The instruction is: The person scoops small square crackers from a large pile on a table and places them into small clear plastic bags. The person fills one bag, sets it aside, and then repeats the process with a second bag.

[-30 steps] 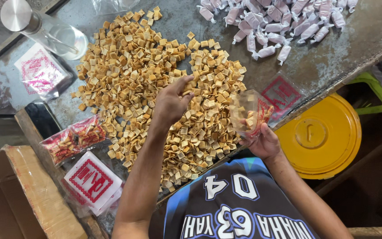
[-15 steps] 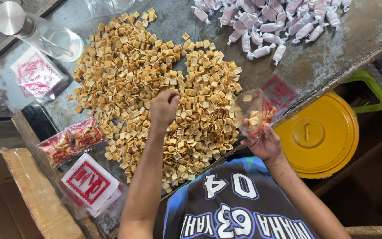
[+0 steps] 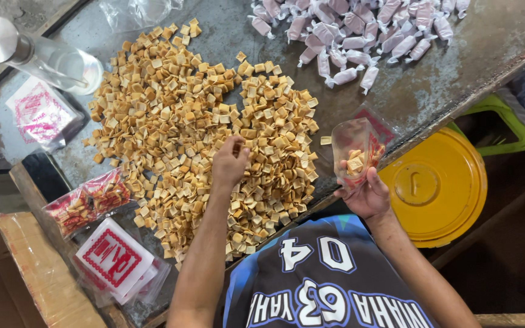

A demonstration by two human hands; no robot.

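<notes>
Left hand (image 3: 229, 163) pinched shut on crackers atop the cracker pile (image 3: 171, 115) at mid-table. Right hand (image 3: 366, 193) at the near edge grips a clear pouch (image 3: 350, 149), partly filled.

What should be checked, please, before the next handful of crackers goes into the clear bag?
1. Left hand closed on crackers from the pile: ok, fingers bunched, though the grip's contents are hidden.
2. Right hand holds the bag upright: ok.
3. Bag mouth open: ok, the top gapes.
4. Room left in the bag: ok, crackers fill only the bottom.
5. Path from pile to bag free: ok, only a stray cracker lies between.
6. Wrapped candies apart from the pile: ok.
</notes>
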